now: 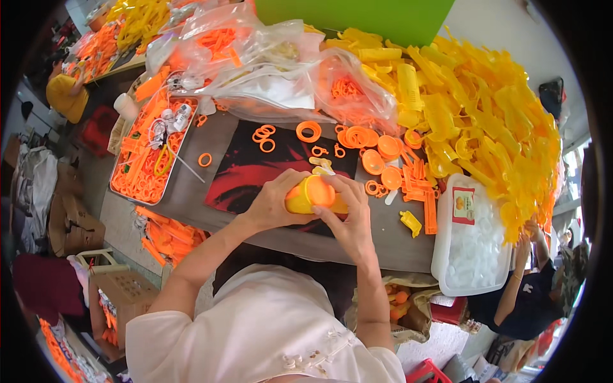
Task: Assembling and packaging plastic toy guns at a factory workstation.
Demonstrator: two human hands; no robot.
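Note:
Near the table's front edge, both my hands hold a yellow plastic cylinder (297,200) with a round orange end inside a yellow rim. My left hand (274,201) wraps round its left side. On the right, my right hand (350,214) has its thumb and fingers on the orange end, and another orange piece shows partly under that hand. Just beyond lie small pale yellow parts (321,166) and orange rings (308,132) on a black and red mat (239,172). Orange discs (391,178) and flat orange strips (430,212) sit to the right, by a small yellow part (410,223).
A metal tray (155,202) of orange parts is at the left. Clear bags (274,70) lie at the back. Yellow plastic parts (460,121) pile high at the back right, above a white tub (442,255) of clear pieces. Other people (533,297) are at the right and far left.

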